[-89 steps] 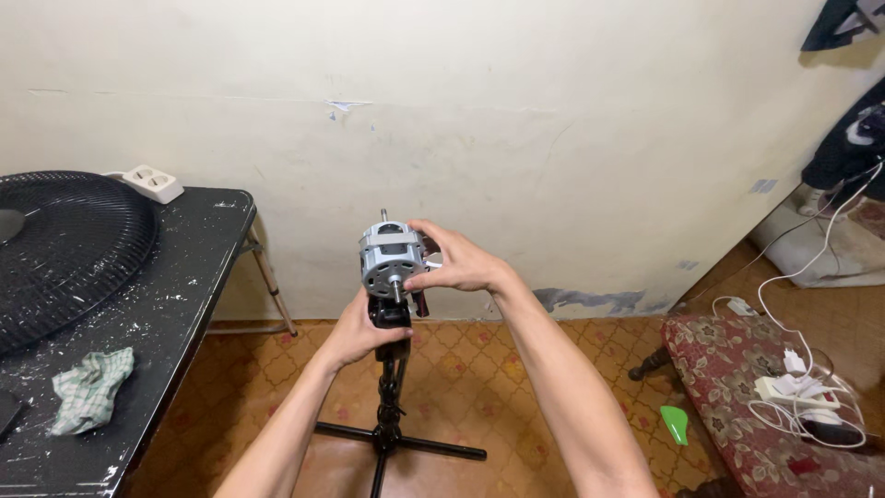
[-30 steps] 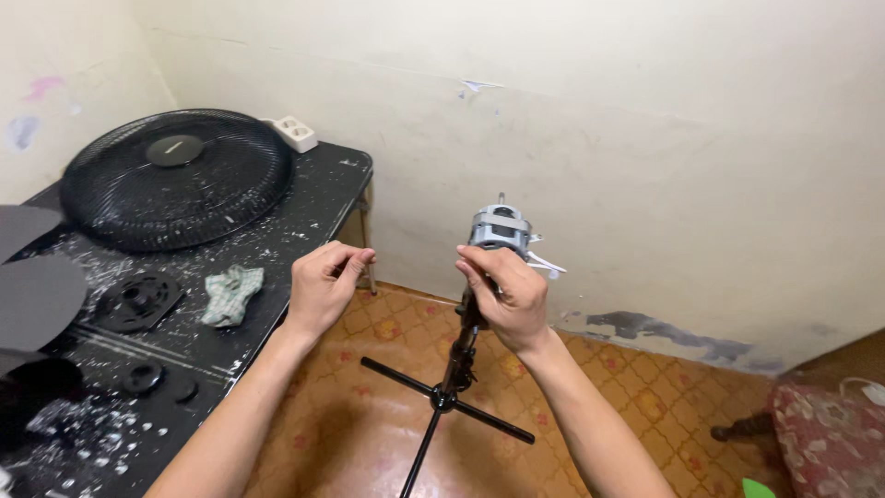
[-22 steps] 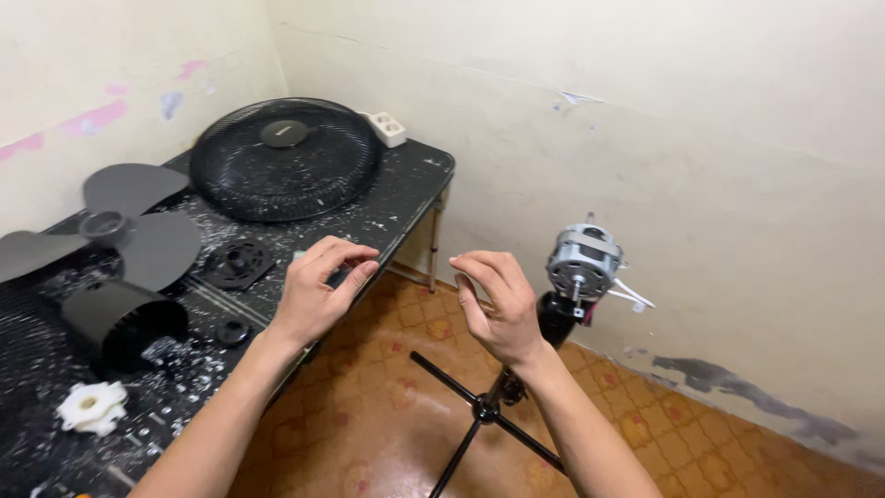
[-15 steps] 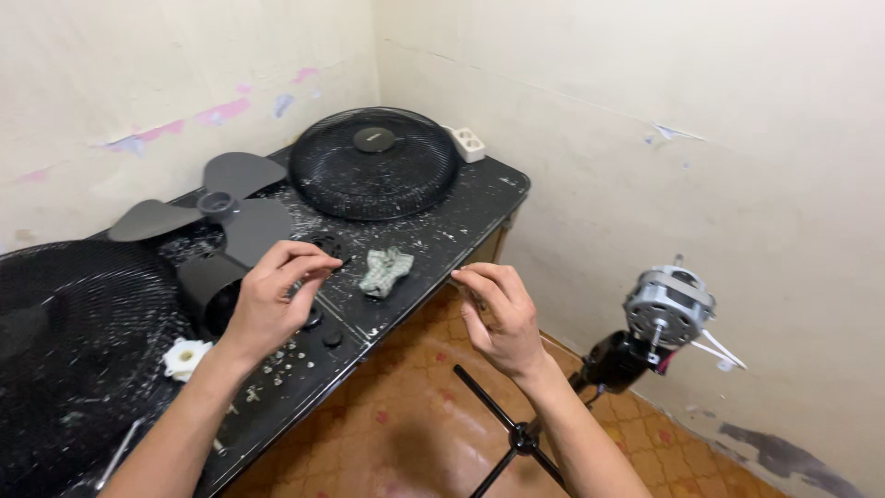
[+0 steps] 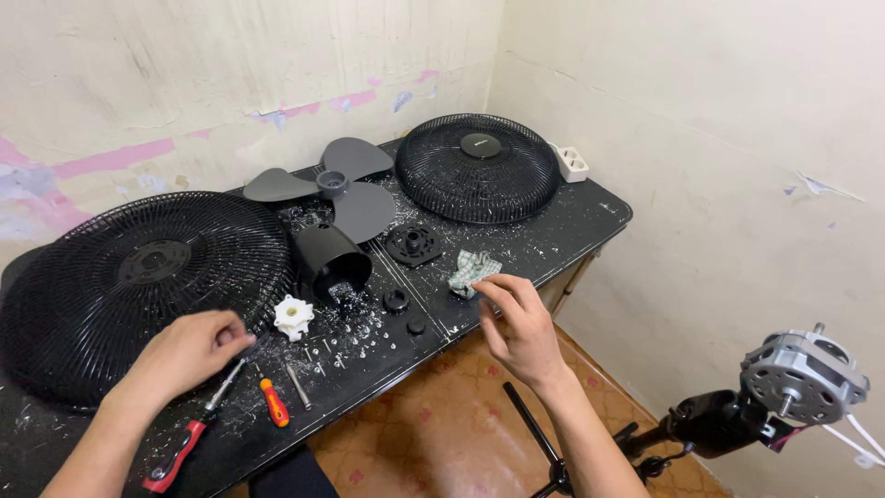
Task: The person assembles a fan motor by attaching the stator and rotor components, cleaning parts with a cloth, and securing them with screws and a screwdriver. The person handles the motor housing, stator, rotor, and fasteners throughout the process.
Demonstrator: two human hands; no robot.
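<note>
on the black table (image 5: 572, 217) the left hand (image 5: 189, 350) now settles its fingertips on the shaft of a red-handled screwdriver (image 5: 198, 424); half a second ago it hovered higher, near the dark motor cover (image 5: 334, 261). both hands have left the fan motor (image 5: 804, 376), which sits on its stand at lower right, well apart. the right hand (image 5: 518, 327) hangs over the table edge near the crumpled cloth (image 5: 473, 272), fingers loosely curled, holding nothing visible. the left grip is not yet closed.
</note>
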